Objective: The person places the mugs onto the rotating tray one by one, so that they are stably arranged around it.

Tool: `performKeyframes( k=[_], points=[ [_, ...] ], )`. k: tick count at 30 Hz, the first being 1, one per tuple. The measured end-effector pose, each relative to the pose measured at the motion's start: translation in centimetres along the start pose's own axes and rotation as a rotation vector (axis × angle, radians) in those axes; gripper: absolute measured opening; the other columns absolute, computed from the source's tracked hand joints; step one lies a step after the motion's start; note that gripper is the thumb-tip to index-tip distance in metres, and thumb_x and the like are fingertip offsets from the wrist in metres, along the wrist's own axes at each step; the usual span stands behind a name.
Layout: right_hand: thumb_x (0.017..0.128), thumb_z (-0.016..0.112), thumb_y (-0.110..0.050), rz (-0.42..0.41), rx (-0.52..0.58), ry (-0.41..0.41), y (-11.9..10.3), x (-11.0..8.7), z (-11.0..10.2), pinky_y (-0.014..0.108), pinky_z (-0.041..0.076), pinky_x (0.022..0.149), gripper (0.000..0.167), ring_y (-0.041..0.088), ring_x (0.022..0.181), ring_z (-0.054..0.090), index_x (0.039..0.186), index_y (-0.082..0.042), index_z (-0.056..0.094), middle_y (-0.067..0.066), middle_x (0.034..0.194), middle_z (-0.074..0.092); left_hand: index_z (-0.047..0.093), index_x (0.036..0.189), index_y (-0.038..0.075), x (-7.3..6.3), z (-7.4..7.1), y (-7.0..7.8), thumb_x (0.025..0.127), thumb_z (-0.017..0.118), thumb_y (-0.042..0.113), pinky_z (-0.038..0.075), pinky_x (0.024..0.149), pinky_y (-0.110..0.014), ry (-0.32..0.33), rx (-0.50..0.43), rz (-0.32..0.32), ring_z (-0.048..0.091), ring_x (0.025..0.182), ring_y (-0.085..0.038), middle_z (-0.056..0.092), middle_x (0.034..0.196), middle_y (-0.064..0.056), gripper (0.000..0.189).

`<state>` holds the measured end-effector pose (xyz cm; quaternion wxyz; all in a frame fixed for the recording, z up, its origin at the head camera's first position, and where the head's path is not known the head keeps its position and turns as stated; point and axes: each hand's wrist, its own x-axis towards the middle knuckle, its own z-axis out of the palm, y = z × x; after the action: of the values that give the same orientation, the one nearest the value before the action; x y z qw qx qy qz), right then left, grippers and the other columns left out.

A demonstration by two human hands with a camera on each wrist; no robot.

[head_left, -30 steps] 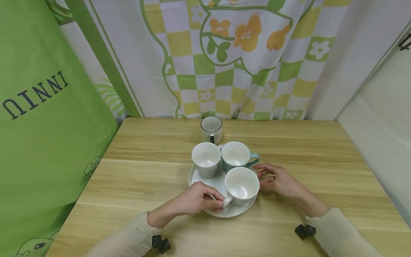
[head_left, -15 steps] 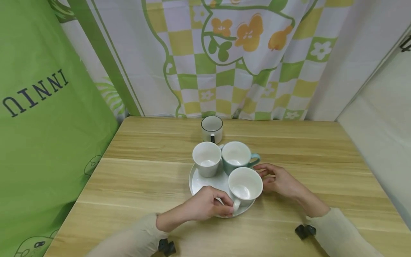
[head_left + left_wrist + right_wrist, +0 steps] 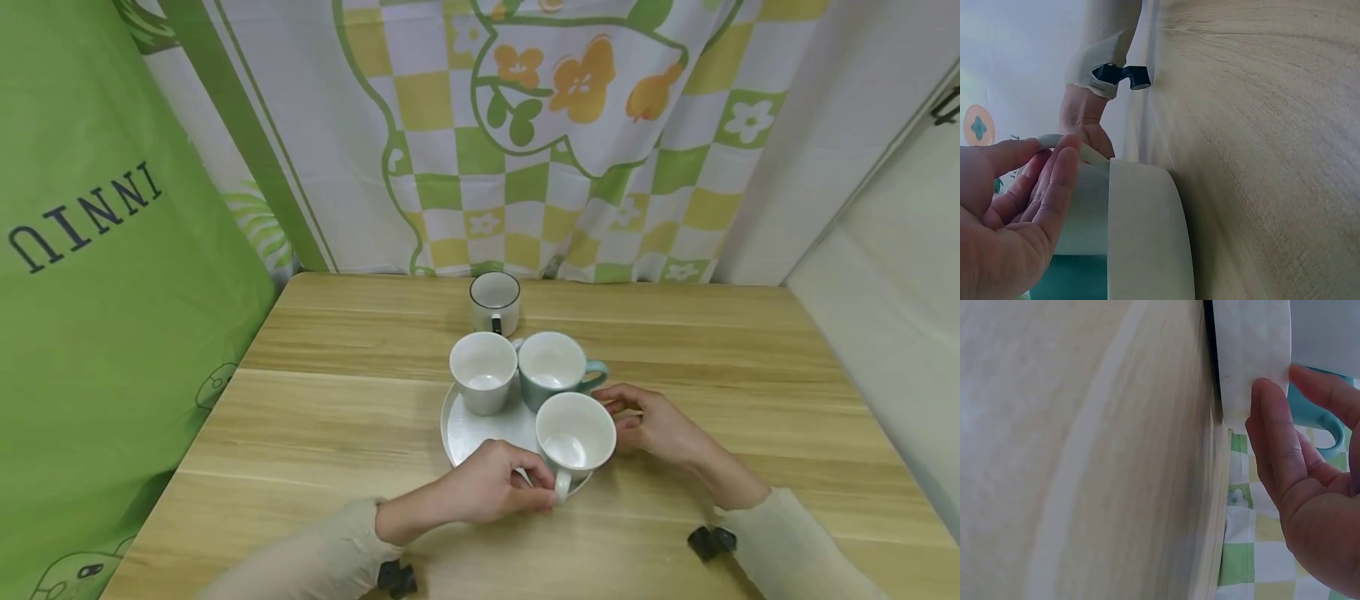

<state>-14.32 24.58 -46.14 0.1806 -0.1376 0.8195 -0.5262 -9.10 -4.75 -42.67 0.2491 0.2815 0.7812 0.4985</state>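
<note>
My left hand (image 3: 498, 483) pinches the handle (image 3: 562, 486) of a white mug (image 3: 576, 429) at the front right of a round white plate (image 3: 456, 429). In the left wrist view, thumb and fingertips meet on that handle above the plate's side wall (image 3: 1147, 231). Behind the mug on the plate stand a pale grey-white mug (image 3: 483, 375) and a teal mug with a white inside (image 3: 552, 371), its handle pointing right. My right hand (image 3: 656, 425) is at the plate's right edge; the right wrist view has its fairly straight fingers (image 3: 1282, 431) against the plate's side.
A white mug with a dark rim and black handle (image 3: 495, 308) stands on the wooden table (image 3: 337, 417) behind the plate. A checked, flowered curtain (image 3: 555, 192) hangs along the back edge. Green cloth (image 3: 112, 333) borders the left, a pale wall (image 3: 892, 292) the right.
My left hand has moved right and slightly nearer, turning the front mug so its handle swings from the left toward the front; the mug has shifted slightly right. My right hand stays in place.
</note>
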Motion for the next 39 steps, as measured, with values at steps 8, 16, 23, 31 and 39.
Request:
performKeyframes(
  k=[8,16,23,31,39],
  points=[
    [0.079,0.082,-0.01,0.014,-0.011,0.011,-0.2,-0.1,0.0,0.026,0.057,0.074,0.062,0.017,0.083,0.07,0.133,0.0,0.054,0.022,0.116,0.065,0.076,0.09,0.013,-0.2,-0.5,-0.2,0.087,0.078,0.02,0.051,0.063,-0.012,0.026,0.031,0.02,0.062,0.067,0.008,0.076,0.081,-0.003,0.008],
    [0.08,0.082,-0.01,0.0,-0.017,0.0,-0.3,-0.1,-0.1,0.025,0.056,0.074,0.062,0.016,0.085,0.069,0.133,0.002,0.053,0.023,0.117,0.065,0.076,0.097,0.01,-1.0,-2.0,-0.6,0.091,0.074,0.016,0.056,0.071,-0.016,0.037,0.061,0.099,0.062,0.074,0.008,0.078,0.092,-0.005,0.009],
    [0.08,0.082,-0.009,0.016,0.003,-0.019,-0.3,-0.1,-0.1,0.025,0.057,0.075,0.063,0.019,0.085,0.07,0.134,0.003,0.051,0.025,0.117,0.063,0.075,0.1,0.008,-1.9,-3.8,-1.5,0.094,0.069,0.018,0.055,0.077,-0.019,0.047,0.07,0.06,0.064,0.08,0.004,0.077,0.092,-0.005,0.013],
    [0.08,0.082,-0.009,0.01,-0.005,-0.015,-0.3,-0.2,-0.1,0.025,0.057,0.076,0.063,0.019,0.085,0.07,0.134,0.003,0.051,0.025,0.117,0.064,0.075,0.102,0.004,-2.6,-6.1,-2.5,0.095,0.069,0.017,0.055,0.073,-0.02,0.085,0.107,0.065,0.065,0.08,0.0,0.076,0.092,-0.007,0.016],
    [0.08,0.082,-0.008,-0.007,-0.032,-0.002,-0.4,-0.2,-0.1,0.023,0.056,0.075,0.061,0.015,0.086,0.068,0.133,0.003,0.053,0.023,0.116,0.065,0.074,0.102,0.002,-2.6,-8.2,-3.6,0.094,0.069,0.016,0.053,0.07,-0.018,0.145,0.113,0.016,0.065,0.078,-0.004,0.076,0.092,-0.009,0.017]
  ],
)
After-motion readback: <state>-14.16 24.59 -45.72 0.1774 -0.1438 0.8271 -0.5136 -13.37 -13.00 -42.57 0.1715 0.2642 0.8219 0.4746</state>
